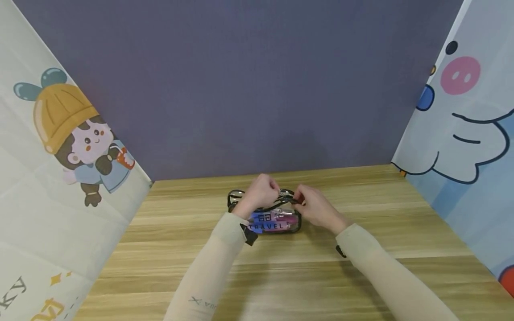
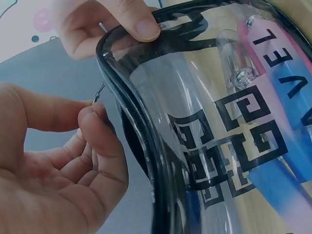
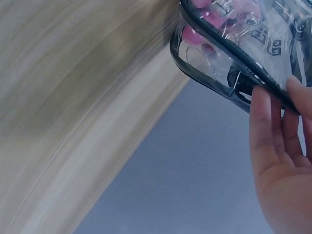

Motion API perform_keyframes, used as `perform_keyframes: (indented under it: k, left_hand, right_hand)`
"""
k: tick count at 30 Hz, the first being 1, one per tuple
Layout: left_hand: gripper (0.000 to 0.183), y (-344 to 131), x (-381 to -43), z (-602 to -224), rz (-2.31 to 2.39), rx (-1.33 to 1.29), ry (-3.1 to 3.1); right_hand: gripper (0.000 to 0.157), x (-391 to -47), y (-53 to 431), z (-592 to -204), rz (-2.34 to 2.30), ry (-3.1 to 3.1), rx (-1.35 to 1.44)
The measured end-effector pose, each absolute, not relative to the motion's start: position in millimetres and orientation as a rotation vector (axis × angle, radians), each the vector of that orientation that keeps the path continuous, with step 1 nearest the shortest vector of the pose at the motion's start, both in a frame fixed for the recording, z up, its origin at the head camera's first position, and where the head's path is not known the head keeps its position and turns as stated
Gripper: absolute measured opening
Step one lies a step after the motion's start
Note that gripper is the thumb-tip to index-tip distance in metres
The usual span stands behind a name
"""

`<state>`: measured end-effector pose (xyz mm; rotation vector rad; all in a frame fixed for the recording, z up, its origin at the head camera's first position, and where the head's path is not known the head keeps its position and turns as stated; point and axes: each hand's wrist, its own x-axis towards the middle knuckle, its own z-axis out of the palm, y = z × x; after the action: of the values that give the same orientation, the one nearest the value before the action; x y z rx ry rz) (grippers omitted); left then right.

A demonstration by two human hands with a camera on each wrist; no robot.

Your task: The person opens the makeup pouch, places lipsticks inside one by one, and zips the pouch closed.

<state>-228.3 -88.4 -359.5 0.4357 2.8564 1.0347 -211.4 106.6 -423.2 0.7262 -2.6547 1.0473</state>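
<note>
A clear travel pouch (image 1: 294,226) with black piping and printed black lettering stands on the table, its top edge bent. My left hand (image 1: 261,192) is over the top, and in the left wrist view its thumb and forefinger pinch the small metal zipper pull (image 2: 98,92). Dark zipper teeth (image 2: 129,129) show along a gap in the top edge. At the pouch's right upper corner, my right hand (image 1: 317,208) grips the black-piped edge between thumb and fingers. Through the clear plastic I see pink and blue bottles (image 2: 292,122) with clear tops.
The wood-grain table (image 1: 180,267) runs back to a dark grey-blue panel (image 1: 257,89). Cartoon-printed sheets flank it, one on the left (image 1: 40,191) and one on the right (image 1: 494,187). A black wrist strap (image 1: 250,235) is on the left wrist.
</note>
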Motion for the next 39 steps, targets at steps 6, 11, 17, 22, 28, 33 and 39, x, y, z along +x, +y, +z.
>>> perform_keyframes:
  k: [6,11,17,22,28,33,39]
  left_hand:
    - [0.026,-86.5,-228.7,-359.2,1.076,0.407,2.857]
    - [0.029,-89.9,-229.1,-358.2,1.095,0.408,2.844]
    - [0.034,-101.2,-228.8,-353.3,1.087,0.415,2.864]
    - [0.034,-106.8,-229.4,-353.3,1.065,0.423,2.839]
    - [0.030,-110.4,-228.8,-353.9,1.062,0.407,2.839]
    - [0.026,-113.0,-229.5,-354.3,1.049,0.403,2.851]
    - [0.023,-118.2,-230.2,-354.7,1.082,0.412,2.838]
  right_hand:
    - [0.019,-207.4,106.3,-422.5,1.013,-2.654,0.735]
    - [0.017,-206.0,105.7,-421.2,1.023,-2.681,0.722]
    - [0.014,-206.4,106.0,-418.5,1.016,-2.755,0.652]
    - [0.024,-208.6,104.8,-418.5,1.041,-2.707,0.659]
    - [0.060,-211.9,104.0,-417.1,1.137,-2.719,0.620]
    - [0.062,-215.8,103.8,-413.8,1.124,-2.757,0.637]
    - [0.054,-218.7,103.9,-413.3,1.121,-2.767,0.643]
